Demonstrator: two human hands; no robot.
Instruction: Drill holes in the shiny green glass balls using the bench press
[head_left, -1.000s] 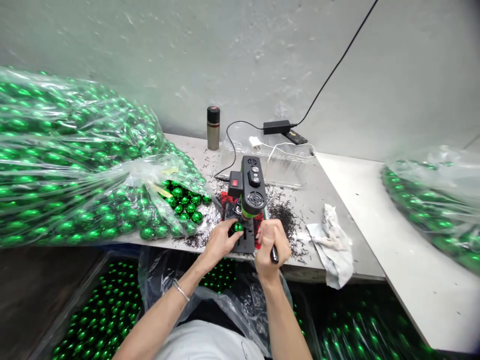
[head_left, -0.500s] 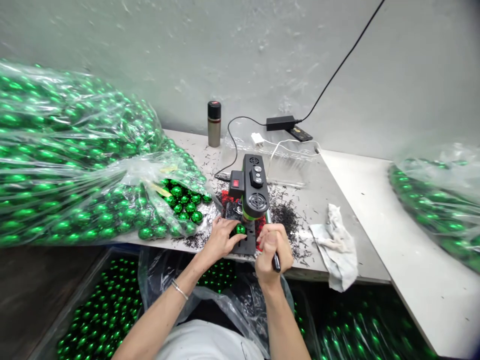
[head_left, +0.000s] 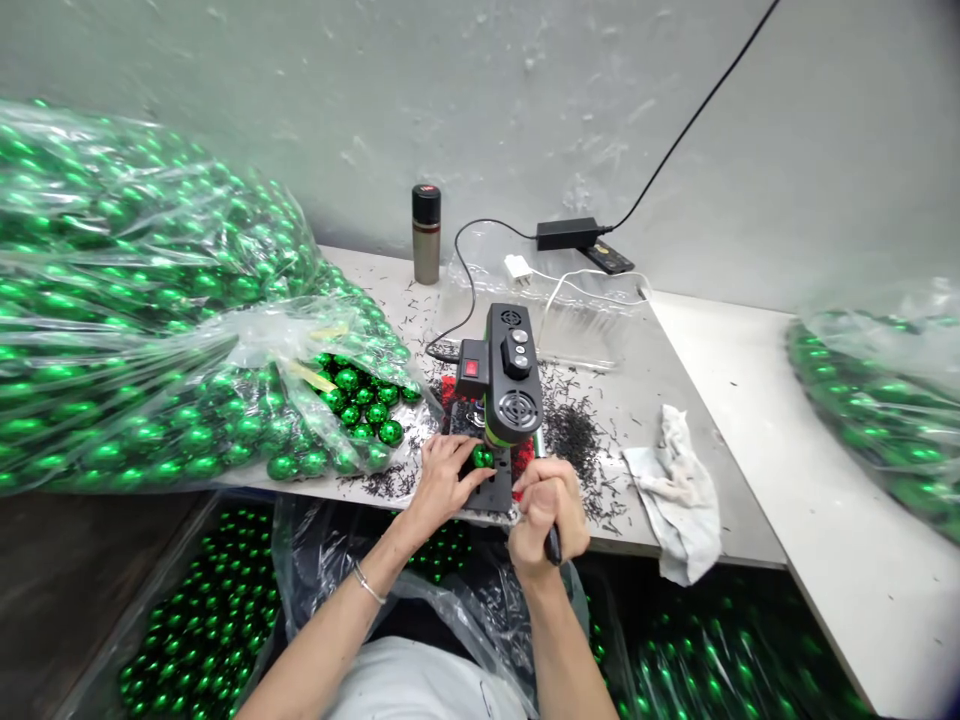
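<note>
A shiny green ball ornament [head_left: 482, 456] sits on the black base plate [head_left: 491, 492] of a small bench press, right under its head. My left hand [head_left: 444, 478] has thumb and fingers closed around the ball from the left. The black press head [head_left: 514, 370], with vent grilles, buttons and a red switch, hides part of the ball's top. On the right, my right hand [head_left: 549, 515] is wrapped round the press's lever handle [head_left: 553, 546], whose black end sticks out below the fist. Short black scraps [head_left: 574, 440] lie about the base.
A large clear bag of green balls [head_left: 150, 300] covers the left of the table, its mouth spilling loose balls [head_left: 375, 412]. Behind stand a tumbler [head_left: 427, 235] and a power adapter [head_left: 568, 234] with cables. A white rag [head_left: 679, 500] hangs over the front edge. Another bag [head_left: 885, 400] lies right.
My right fist and the lever have come slightly lower, and the press head sits a little lower over the ball. My left hand stays at the ball. The view has shifted slightly.
</note>
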